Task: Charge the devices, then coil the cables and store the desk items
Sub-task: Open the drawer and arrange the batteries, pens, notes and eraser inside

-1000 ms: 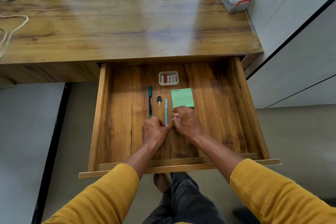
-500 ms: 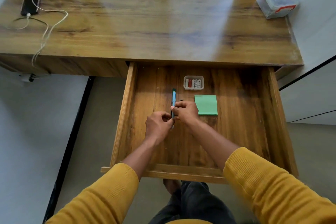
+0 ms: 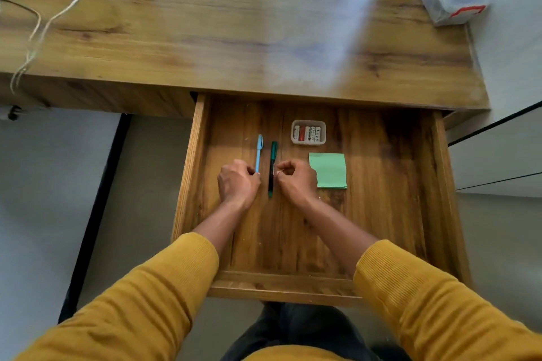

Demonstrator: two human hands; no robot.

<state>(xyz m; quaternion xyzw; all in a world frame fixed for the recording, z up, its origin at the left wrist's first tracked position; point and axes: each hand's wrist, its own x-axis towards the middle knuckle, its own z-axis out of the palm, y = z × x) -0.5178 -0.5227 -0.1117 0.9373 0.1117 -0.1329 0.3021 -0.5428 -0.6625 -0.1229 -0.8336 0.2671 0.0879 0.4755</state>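
Two pens lie side by side on the open drawer floor: the left hand pinches the light blue pen, the right hand curls shut beside the dark green pen, whether gripping it I cannot tell. Half a second ago both hands met on one pen; now they sit apart. Bare wood lies open to the right of the flat green sticky pad and behind the clear battery tray.

Both hands crowd the drawer's middle among the blue pen, green pen, battery tray and green notepad, with open floor along the right side and front.
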